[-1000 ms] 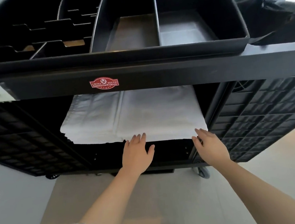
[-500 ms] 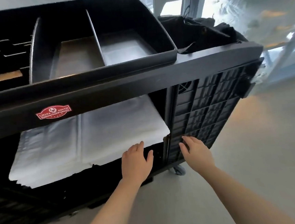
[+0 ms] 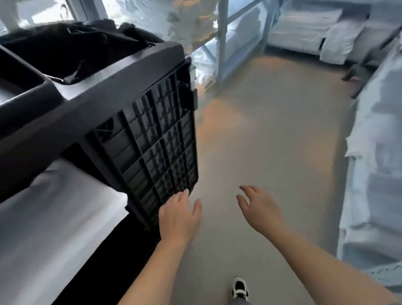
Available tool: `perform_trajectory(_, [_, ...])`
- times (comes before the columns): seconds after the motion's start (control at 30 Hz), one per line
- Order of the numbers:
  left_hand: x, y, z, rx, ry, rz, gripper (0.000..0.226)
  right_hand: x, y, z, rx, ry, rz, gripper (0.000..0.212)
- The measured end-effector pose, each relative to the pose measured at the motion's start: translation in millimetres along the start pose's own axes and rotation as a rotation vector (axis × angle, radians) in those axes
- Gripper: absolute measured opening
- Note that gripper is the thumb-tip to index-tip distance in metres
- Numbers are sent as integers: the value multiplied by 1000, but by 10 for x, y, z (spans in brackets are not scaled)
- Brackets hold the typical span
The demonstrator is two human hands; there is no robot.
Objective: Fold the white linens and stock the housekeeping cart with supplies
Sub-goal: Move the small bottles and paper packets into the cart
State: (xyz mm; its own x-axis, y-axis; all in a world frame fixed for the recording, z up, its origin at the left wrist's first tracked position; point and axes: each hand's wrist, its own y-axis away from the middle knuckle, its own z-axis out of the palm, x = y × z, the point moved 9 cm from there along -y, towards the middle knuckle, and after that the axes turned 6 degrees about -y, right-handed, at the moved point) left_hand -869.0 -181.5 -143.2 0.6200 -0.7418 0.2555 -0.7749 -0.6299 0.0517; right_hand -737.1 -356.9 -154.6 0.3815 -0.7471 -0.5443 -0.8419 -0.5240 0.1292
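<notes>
Two hands, both empty. Head view: left hand (image 3: 178, 218) w/ fingers straight, apart, tips at the ribbed side panel (image 3: 161, 153) of the housekeeping cart (image 3: 108, 99); touching or not, can't tell. Right hand (image 3: 260, 206) loosely spread over floor (image 3: 266, 134). Folded white linens (image 3: 45, 214) lie flat on cart's middle shelf, prob. stocked; blurred linen stacks (image 3: 387, 160) at right look like the next source.

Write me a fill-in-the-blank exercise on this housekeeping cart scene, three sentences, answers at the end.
1. The folded white linens lie on a shelf of the ____ plastic housekeeping cart.
2. The left hand has its fingertips at the cart's ribbed ____ panel.
3. The right hand holds ____, fingers relaxed above the beige floor.

Missing words: black; side; nothing
</notes>
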Motion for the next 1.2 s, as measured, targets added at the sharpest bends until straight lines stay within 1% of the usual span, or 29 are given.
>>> perform_trajectory(0.23, [1097,-464,383,-95,-21,218,59,935,-88,-521,117,-38,171,41])
perform_trajectory(0.33, [1648,-716,525,-120,-33,305,57,1350,-231,-764,163,-47,242,40])
perform_trajectory(0.63, [3579,-1731,1028,-223,-31,489,59,2678,-1033,-1725,301,-81,435,33])
perform_trajectory(0.77, [4368,-2096,1134,-221,-22,567,59,3146,-1312,-2217,386,-81,490,27])
perform_trajectory(0.87, [4808,-2328,1211,-211,-46,623,59,3422,-1489,-2451,415,-105,523,27])
perform_trajectory(1.07, [5559,-2768,1482,-252,-69,711,59,3895,-1863,-2723,446,-152,593,27])
perform_trajectory(1.2, [6059,-3167,1734,-281,-62,769,59,4254,-2206,-2919,519,-147,658,28])
